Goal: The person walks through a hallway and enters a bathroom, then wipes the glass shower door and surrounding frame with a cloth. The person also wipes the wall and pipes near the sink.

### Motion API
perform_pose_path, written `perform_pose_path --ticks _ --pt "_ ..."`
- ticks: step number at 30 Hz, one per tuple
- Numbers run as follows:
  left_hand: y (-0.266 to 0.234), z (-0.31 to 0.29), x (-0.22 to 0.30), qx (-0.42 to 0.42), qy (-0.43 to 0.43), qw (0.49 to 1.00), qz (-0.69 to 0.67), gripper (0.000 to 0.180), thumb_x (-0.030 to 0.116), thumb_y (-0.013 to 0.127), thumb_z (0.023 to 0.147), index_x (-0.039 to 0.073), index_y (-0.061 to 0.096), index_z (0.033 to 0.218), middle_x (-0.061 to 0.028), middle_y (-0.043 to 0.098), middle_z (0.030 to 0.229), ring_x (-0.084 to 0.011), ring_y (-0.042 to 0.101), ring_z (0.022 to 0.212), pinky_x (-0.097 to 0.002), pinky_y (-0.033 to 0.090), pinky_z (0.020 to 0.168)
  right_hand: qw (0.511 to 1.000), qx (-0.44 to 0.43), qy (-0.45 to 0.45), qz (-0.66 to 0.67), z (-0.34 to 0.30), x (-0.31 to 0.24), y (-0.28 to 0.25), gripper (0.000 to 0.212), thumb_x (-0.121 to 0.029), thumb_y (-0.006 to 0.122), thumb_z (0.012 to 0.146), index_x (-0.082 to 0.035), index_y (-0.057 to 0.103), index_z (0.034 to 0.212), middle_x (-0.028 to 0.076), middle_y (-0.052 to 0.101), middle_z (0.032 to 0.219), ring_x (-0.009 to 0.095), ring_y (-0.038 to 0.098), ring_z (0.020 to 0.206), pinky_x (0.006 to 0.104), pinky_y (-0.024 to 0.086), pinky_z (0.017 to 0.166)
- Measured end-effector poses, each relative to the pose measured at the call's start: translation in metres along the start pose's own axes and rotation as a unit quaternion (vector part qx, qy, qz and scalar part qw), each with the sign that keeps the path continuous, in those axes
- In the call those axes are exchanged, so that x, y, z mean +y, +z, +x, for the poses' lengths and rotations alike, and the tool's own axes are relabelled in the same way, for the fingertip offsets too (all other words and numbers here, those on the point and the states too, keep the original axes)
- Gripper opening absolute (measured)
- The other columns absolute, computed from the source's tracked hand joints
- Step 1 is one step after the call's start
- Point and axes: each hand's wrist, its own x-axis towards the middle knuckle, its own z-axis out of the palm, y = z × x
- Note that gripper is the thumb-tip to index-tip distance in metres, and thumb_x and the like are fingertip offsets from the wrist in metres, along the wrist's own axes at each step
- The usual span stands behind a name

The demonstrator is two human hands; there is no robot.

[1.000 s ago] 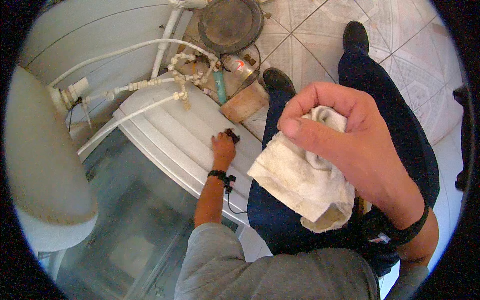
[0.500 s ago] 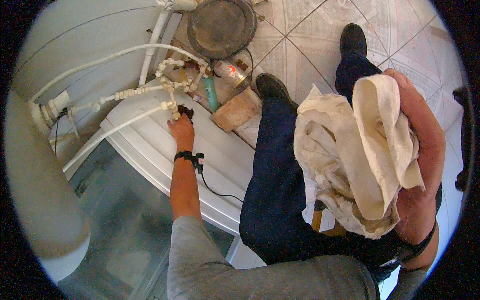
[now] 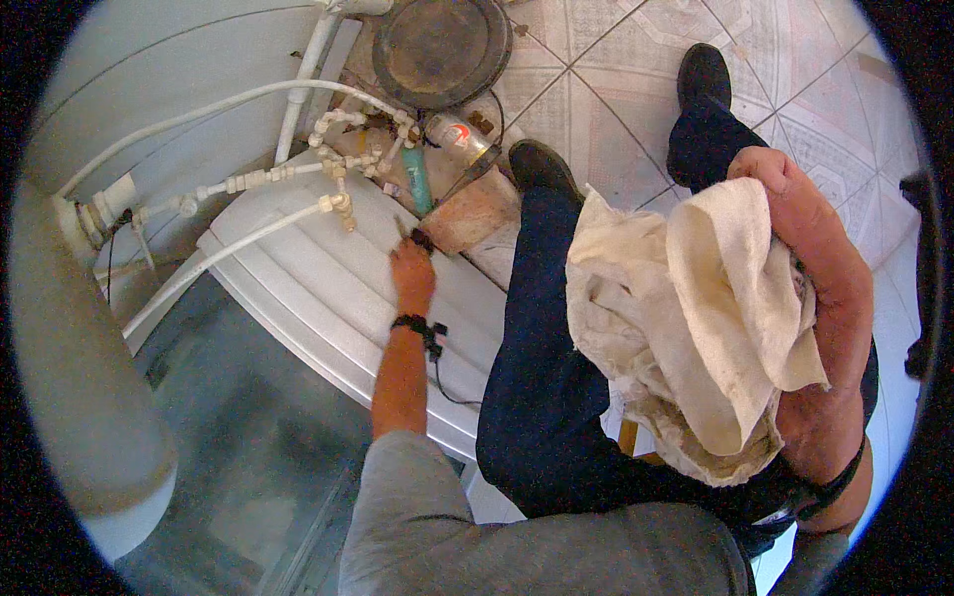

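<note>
My left hand [image 3: 412, 276], with a black band at the wrist, reaches over the ridged white panel [image 3: 328, 273]. Its fingers are closed on a small dark object [image 3: 422, 239] whose kind I cannot make out. Just beyond them lie a reddish brick [image 3: 475, 211] and a turquoise tube-shaped container [image 3: 416, 181]. Large at the right, my right hand [image 3: 843, 318] grips a crumpled cream cloth [image 3: 686, 308] with a broad folded band, above my lap. The cloth hides part of that hand's fingers.
Pale pipes and fittings [image 3: 263, 179] run above the panel's far left side. A can [image 3: 459, 139] lies near a round dark pan [image 3: 442, 50] on the tiled floor [image 3: 606, 99]. At the lower left are a thick pale column [image 3: 84, 377] and a glassy surface [image 3: 248, 437].
My left hand has moved right and slightly nearer, from beside the pipe fitting toward the brick, with the dark object still in its fingers. The cream cloth has shifted slightly left.
</note>
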Motion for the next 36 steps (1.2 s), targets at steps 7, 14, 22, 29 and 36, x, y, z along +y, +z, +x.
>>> perform_pose_path --ticks 7,14,22,29,36 --pt "0.029 -0.105 0.160 -0.170 -0.022 0.961 -0.219 0.032 0.017 0.052 0.096 0.003 0.066 0.121 -0.0166 0.066 0.119 -0.0320 0.058 0.117 -0.0524 0.040 0.109 0.982 0.005 -0.137 -0.129 0.002 0.005 0.003 0.036 -0.020 0.062 0.102 -0.002 0.064 0.133 0.011 0.063 0.131 0.017 0.062 0.116 0.0291 0.046 0.105" --pt "0.000 -0.130 0.157 -0.075 0.070 0.972 -0.213 0.032 0.018 0.050 0.097 0.002 0.068 0.117 -0.0173 0.067 0.117 -0.0340 0.059 0.116 -0.0598 0.038 0.109 0.957 -0.027 0.177 0.230 0.011 -0.018 0.014 0.034 -0.027 0.061 0.101 -0.002 0.066 0.124 0.008 0.067 0.120 0.015 0.063 0.108 0.0259 0.049 0.098" --pt "-0.047 -0.003 -0.043 -0.046 -0.040 0.997 -0.045 0.026 0.017 0.055 0.095 0.004 0.072 0.108 -0.0148 0.066 0.118 -0.0322 0.059 0.118 -0.0597 0.037 0.112 0.960 0.034 0.161 0.227 0.012 -0.017 0.029 0.034 -0.028 0.063 0.099 -0.003 0.067 0.121 0.007 0.067 0.115 0.015 0.065 0.103 0.0257 0.052 0.093" --pt "-0.013 -0.061 0.063 -0.031 0.014 0.996 -0.079 0.025 0.019 0.056 0.095 0.004 0.071 0.108 -0.0148 0.065 0.114 -0.0319 0.058 0.114 -0.0556 0.042 0.104 0.961 0.064 0.156 0.218 0.009 -0.016 0.027 0.032 -0.027 0.062 0.100 -0.004 0.066 0.120 0.005 0.067 0.110 0.013 0.065 0.100 0.0249 0.052 0.091" --pt "0.080 -0.159 0.201 -0.168 0.076 0.958 -0.221 0.037 0.020 0.051 0.098 0.000 0.065 0.125 -0.0183 0.064 0.125 -0.0338 0.054 0.123 -0.0572 0.038 0.109 0.989 0.099 0.090 0.060 0.006 -0.017 0.026 0.032 -0.028 0.062 0.101 -0.003 0.066 0.122 0.005 0.066 0.110 0.013 0.063 0.100 0.0247 0.050 0.092"
